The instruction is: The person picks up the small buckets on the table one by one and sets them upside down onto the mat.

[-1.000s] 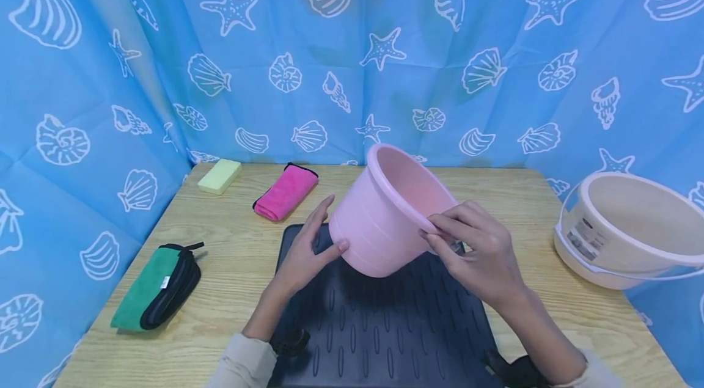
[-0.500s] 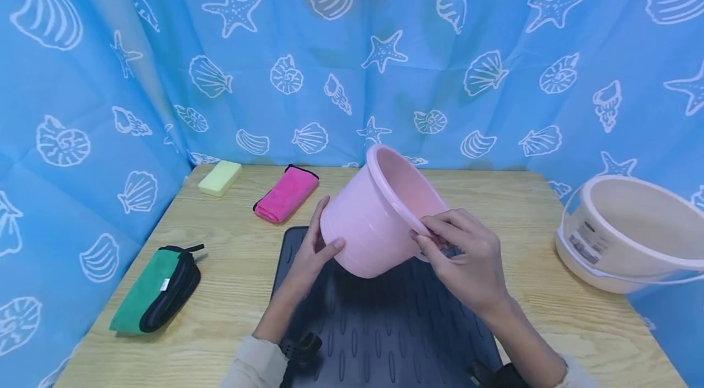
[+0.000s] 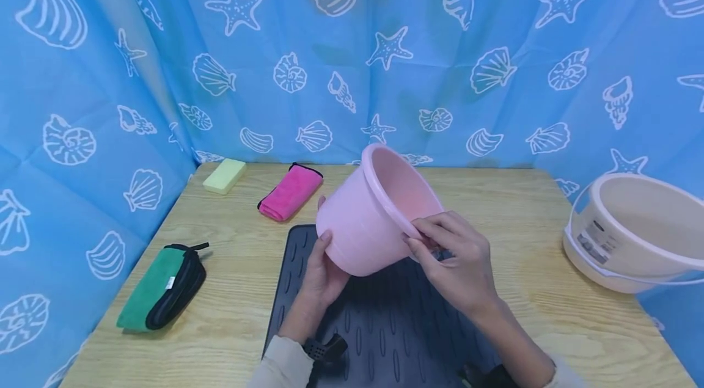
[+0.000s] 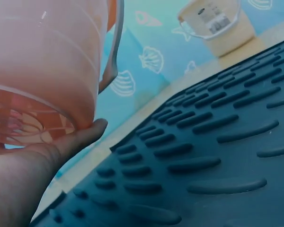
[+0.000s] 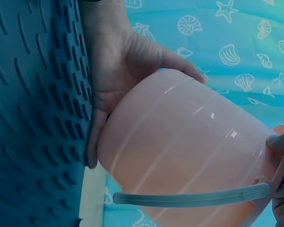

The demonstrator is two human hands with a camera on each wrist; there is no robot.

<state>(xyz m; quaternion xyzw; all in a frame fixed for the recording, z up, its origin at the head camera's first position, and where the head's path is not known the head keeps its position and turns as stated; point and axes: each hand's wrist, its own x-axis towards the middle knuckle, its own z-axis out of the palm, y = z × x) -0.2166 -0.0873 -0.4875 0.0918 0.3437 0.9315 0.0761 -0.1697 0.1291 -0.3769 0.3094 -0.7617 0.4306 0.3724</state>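
A pink bucket (image 3: 357,223) is held tilted above a black ridged mat (image 3: 379,345), its mouth facing up and to the right. The left hand (image 3: 324,278), fingers spread wide and fairly straight, supports the base; the right hand (image 3: 461,259) pinches the rim between thumb and fingers. On the surface (image 3: 511,204), a folded pink cloth (image 3: 291,194) lies near a yellow sponge (image 3: 224,176).

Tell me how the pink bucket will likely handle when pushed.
The pink bucket seems stiff: its rim shows no buckling where the right hand pinches it. Shiny highlights suggest it may be slippery. Laid sideways, its round body could roll, though the handle might interrupt that.
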